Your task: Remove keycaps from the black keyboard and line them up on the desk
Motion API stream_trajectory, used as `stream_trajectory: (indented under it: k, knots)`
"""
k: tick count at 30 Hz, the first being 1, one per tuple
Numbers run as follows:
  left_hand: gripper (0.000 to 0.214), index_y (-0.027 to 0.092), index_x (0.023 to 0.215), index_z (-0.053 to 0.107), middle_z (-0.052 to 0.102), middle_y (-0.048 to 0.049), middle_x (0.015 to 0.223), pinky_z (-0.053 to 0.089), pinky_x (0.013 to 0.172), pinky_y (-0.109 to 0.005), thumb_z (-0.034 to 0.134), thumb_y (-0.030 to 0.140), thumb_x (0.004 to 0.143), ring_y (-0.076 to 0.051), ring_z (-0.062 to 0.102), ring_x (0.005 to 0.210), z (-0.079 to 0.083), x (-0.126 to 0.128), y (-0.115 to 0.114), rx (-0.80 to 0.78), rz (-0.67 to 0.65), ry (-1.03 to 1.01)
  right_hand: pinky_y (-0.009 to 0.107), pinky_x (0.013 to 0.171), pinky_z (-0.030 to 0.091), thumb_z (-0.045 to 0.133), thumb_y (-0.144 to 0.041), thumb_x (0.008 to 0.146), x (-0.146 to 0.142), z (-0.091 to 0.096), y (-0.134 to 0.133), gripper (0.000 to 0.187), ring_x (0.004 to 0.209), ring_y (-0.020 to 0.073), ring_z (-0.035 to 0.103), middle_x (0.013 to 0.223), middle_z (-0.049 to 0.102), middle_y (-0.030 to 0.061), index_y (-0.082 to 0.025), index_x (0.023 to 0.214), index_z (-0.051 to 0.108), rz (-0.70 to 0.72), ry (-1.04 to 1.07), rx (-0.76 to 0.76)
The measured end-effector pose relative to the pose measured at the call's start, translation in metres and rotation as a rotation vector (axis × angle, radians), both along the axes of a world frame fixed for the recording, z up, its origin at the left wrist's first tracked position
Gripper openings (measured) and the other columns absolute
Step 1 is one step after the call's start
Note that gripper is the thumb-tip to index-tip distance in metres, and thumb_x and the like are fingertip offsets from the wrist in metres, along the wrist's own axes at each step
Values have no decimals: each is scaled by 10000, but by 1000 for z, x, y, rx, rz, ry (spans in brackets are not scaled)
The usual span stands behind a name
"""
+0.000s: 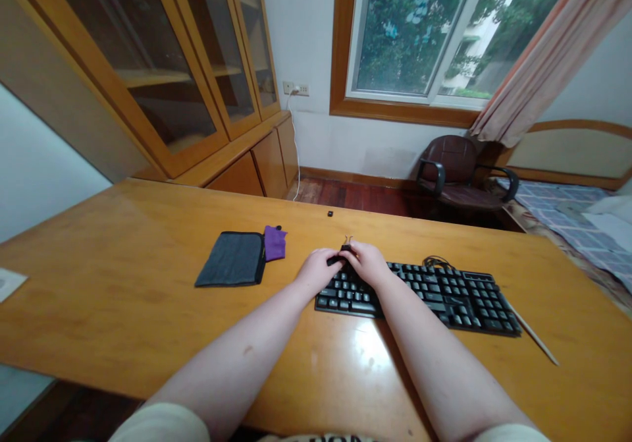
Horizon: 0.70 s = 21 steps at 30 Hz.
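Note:
A black keyboard [444, 294] lies on the wooden desk [123, 244], slanting toward the right. Both hands meet at its far left corner. My left hand [318, 269] has its fingers curled at that corner, beside the other hand. My right hand [368, 262] is closed round a small black tool with wire loops [347, 242] sticking up at the keyboard's edge. I cannot tell if the left hand also grips the tool. A tiny black piece [330, 213] lies apart, farther back on the desk.
A dark grey pouch [232, 259] and a purple cloth [274, 242] lie left of the hands. A thin stick [530, 331] lies right of the keyboard, a white paper [7, 282] at the left edge. A cabinet [197, 66], brown armchair [457, 175] and window stand beyond.

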<state>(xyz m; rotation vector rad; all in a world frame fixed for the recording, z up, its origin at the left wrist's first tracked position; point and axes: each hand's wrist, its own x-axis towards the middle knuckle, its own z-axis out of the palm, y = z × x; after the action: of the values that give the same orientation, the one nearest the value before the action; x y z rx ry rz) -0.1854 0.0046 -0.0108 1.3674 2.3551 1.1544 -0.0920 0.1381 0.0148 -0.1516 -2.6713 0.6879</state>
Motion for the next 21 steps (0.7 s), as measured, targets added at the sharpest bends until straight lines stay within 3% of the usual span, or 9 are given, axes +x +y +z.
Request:
stream_trajectory:
  k: [7,13,21]
  knots:
    - [242,208,961,675,688,-42,957,446,842,-328,562,321,779,-209,607,910,2,2,0,2,21,-59,246,588,391,506,-337,833,-2,-1,2,201,645,157,564,666,618,14,-211,707,601,-102,-17,-94]
    - [235,212,966,677,689,-36,970,442,862,-334,575,289,769,-207,607,923,7,5,-1,20,16,-109,255,636,416,487,-316,840,-3,-2,5,218,691,158,591,715,659,25,-203,717,627,-112,-18,-210]
    - [234,215,965,679,686,-36,975,431,879,-346,589,293,764,-208,594,937,4,5,-2,39,37,-78,261,657,427,493,-311,837,-4,-1,4,213,703,162,604,725,671,29,-199,714,626,-120,-23,-247]
